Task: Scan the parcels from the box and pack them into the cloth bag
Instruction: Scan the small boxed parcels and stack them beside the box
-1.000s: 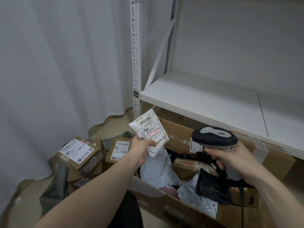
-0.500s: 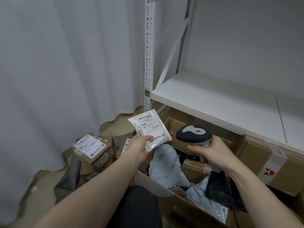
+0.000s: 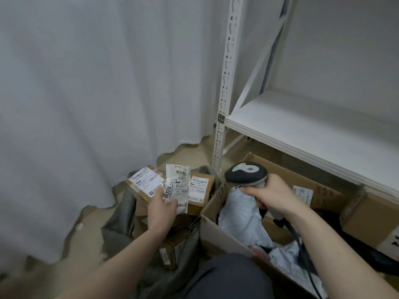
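We have a small white parcel (image 3: 177,186) pinched at its lower end in our left hand (image 3: 161,209), thumb on the printed face and fingers curled behind it. The parcel stands nearly upright, its long axis running up and away from the grip, label toward us. It hangs above the open mouth of the grey cloth bag (image 3: 121,214), which slumps on the floor to the left of the cardboard box (image 3: 218,234) and already holds several brown cartons (image 3: 149,186) with labels facing up.

Our right hand (image 3: 272,195) is wrapped round the handle of the scanner (image 3: 246,174), fingers closed tight on it, the scanner's head tipped up over the box and its cable trailing back toward us. We see no scan line on the label.

The relation that counts, as we judge it: the bag lies straight below and just beyond the left hand, while the right hand is on the far side of the box wall. So the drop belongs to the left hand alone; lowering the parcel along its own long axis onto the cartons should do, provided it does not catch on the bag's sagging rim
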